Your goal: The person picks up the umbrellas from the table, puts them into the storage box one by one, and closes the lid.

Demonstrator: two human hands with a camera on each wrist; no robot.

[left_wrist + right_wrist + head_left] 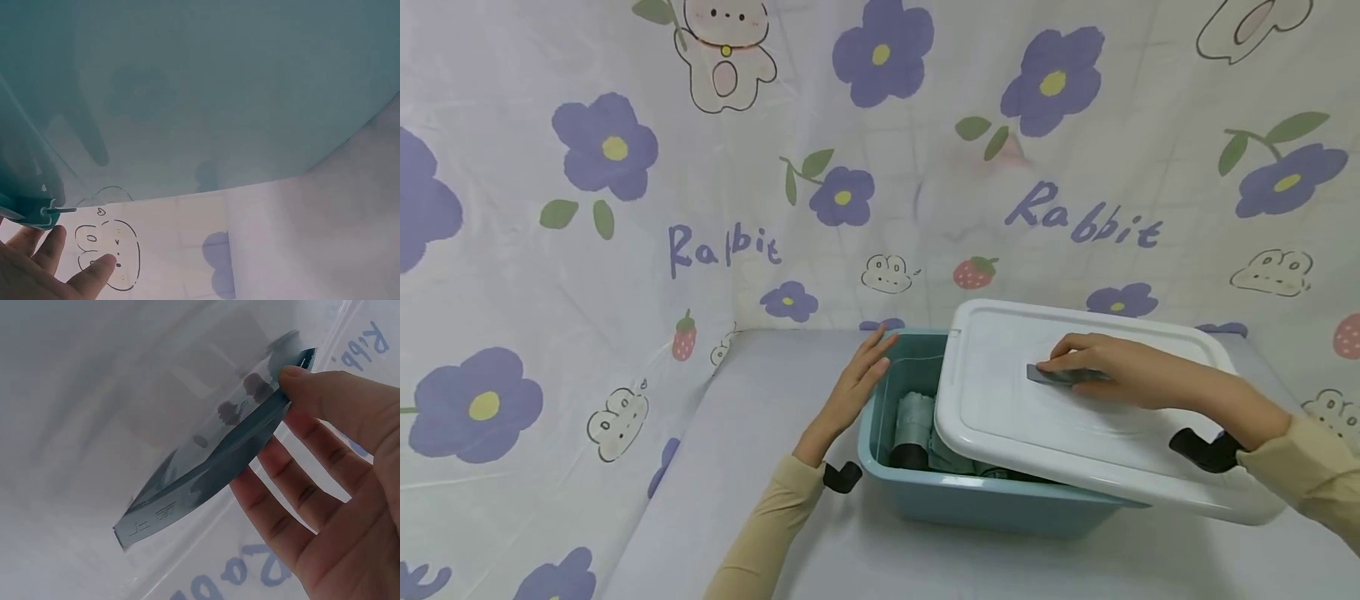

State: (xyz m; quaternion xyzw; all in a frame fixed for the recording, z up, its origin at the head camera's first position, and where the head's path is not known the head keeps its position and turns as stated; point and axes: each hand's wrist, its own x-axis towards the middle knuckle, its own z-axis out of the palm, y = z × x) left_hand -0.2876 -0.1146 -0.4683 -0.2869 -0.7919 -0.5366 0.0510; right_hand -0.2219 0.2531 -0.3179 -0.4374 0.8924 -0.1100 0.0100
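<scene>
A teal storage bin [992, 504] stands on the table with its left end uncovered. Its white lid [1000, 333] sits askew, shifted right and tilted, with its right part out past the bin. My right hand [1120, 371] grips the lid by a grey handle [231, 456], thumb on one side and fingers on the other in the right wrist view. At the bin's left rim is my left hand [853, 387], fingers extended and right at the edge. Inside the bin, a rolled grey-green cloth [915, 418] shows beside a dark round thing [910, 457]; the lid hides the rest.
A pale table [730, 442] bears the bin. Behind and to the left hangs a white curtain [925, 150] printed with purple flowers, rabbits and strawberries, close to the bin's back edge. A black strap mount [842, 477] juts from the left wrist.
</scene>
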